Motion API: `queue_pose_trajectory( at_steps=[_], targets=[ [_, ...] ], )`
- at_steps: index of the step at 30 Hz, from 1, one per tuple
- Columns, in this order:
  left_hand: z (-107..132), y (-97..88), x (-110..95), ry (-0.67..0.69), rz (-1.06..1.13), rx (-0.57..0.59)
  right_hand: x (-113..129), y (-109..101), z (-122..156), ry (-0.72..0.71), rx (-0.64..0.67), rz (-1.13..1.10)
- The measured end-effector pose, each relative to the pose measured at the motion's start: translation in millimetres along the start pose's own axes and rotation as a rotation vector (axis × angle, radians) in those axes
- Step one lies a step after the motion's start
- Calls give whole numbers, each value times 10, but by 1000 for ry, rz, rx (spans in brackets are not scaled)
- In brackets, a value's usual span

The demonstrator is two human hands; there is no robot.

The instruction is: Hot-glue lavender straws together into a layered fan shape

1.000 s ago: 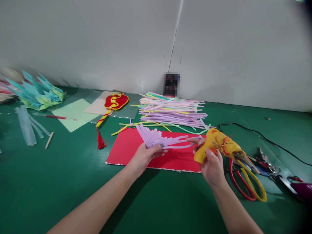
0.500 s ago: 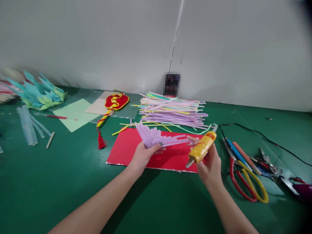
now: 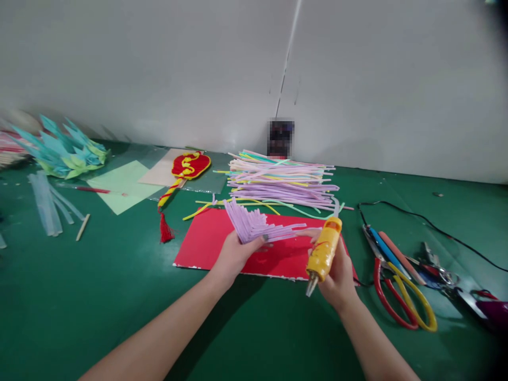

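Observation:
My left hand [image 3: 239, 254] pinches a fan of purple pipe cleaners [image 3: 251, 224], set side by side in a V shape, above a red board [image 3: 206, 241]. In my right hand [image 3: 338, 272] is a yellow hot glue gun [image 3: 324, 251], its metal nozzle pointing down towards me and a glue stick rising from its back end. The forefinger of this hand stretches out to the loose ends of the purple pipe cleaners; whether it touches them I cannot tell. Behind the board lies a pile of loose pipe cleaners [image 3: 280, 182] in purple, pink, yellow and green.
A red and yellow fan-shaped ornament [image 3: 191, 165] with a tassel lies left of the pile. Clear glue sticks [image 3: 44, 206] and a teal paper piece [image 3: 65, 151] are further left. At right lie red-and-yellow-handled scissors [image 3: 397, 296], other tools and a black cord [image 3: 428, 222].
The glue gun has tilted more upright, its nozzle swinging lower. My right forefinger has straightened towards the pipe cleaner ends. The purple fan has shifted slightly right.

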State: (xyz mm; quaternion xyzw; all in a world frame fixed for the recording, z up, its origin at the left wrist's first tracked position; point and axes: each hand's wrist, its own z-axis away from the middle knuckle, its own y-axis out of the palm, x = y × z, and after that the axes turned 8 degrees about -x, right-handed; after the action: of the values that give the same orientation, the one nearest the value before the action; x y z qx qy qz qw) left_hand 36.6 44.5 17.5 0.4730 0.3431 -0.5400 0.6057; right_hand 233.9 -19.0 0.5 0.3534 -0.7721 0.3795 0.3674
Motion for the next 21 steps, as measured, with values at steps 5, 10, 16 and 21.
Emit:
queue_pose_trajectory(
  at_steps=[5, 10, 16, 21],
  targets=[
    [3, 0, 4, 12, -22, -13, 75, 9, -58, -209, 12, 299],
    [-20, -28, 49, 18, -69, -15, 96, 51, -57, -213, 12, 490],
    [-22, -24, 50, 37, -97, -33, 40, 54, -106, -118, 19, 621],
    [-21, -8, 62, -14, -22, -54, -5, 75, -162, -46, -83, 614]
  ],
)
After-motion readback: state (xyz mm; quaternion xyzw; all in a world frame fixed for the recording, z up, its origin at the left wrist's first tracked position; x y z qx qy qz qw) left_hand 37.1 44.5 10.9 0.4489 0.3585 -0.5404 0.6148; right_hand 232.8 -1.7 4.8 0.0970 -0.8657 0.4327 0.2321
